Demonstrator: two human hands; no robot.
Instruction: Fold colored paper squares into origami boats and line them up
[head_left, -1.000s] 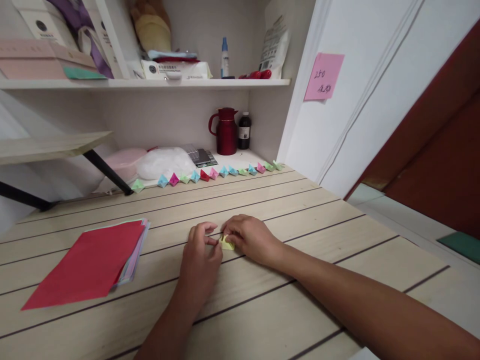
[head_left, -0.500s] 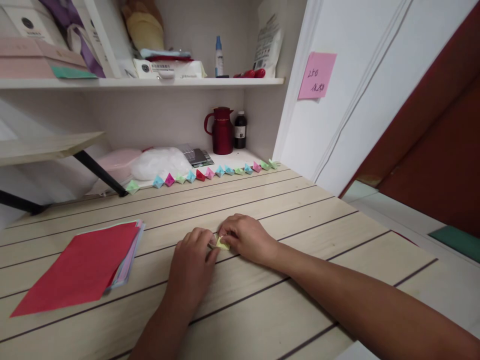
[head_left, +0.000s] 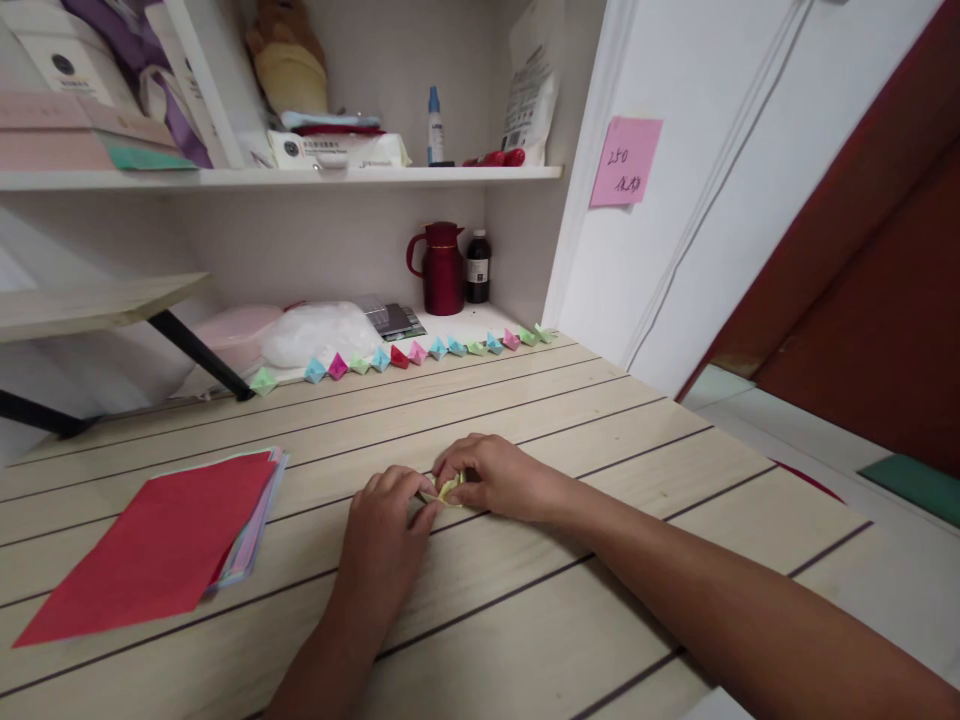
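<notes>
A small piece of folded yellow paper [head_left: 448, 489] is pinched between my two hands, low over the middle of the table [head_left: 540, 590]. My left hand [head_left: 389, 510] grips its left side between thumb and fingers. From the right, my right hand [head_left: 491, 478] holds the other side, its fingers curled and the thumb in front. My fingers cover much of the paper, so its full shape is hidden.
Small folded paper boats [head_left: 398, 357] in several colours line the table's back edge. A stack of paper with a red sheet [head_left: 157, 550] on top lies at left. Behind stand a dark red jug [head_left: 443, 270], a dark bottle [head_left: 478, 266] and a shelf [head_left: 420, 176].
My right fingers have shifted slightly on the yellow paper, and its folds look a little more opened up. The whole view has tilted slightly.
</notes>
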